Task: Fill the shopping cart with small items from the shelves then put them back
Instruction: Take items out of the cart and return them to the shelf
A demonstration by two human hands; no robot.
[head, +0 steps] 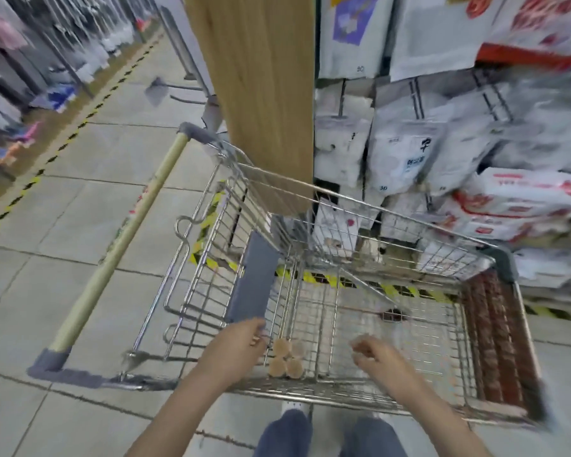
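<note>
At the far left, blurred racks of clothing run along an aisle edged by a yellow-and-black striped line on the grey tiled floor. Next comes the shopping cart's cream push handle, set in grey corner caps and running diagonally across the view. The wire shopping cart stands side-on to the person, its far rim close to the shelves.

The left hand reaches over the near rim into the basket; its fingers are loosely curled and appear to hold nothing, though blur makes this hard to confirm. Just beside them, low in the basket's near corner, lies a small pack of round tan items, seen end-on in a cluster; what they are cannot be told. A grey flap of the child seat stands just beyond the left hand.

A light wooden panel rises behind the cart at the end of the shelves. The right hand hovers over the basket's middle, fingers curled inward with nothing visible in them. A small dark item lies on the basket floor beyond it.

Further right, the shelves carry white and grey soft packs, with red-and-white packs lower down. A brown patterned sheet lines the basket's right end. At the bottom, blue trouser legs and a white shoe tip show under the cart's edge.
</note>
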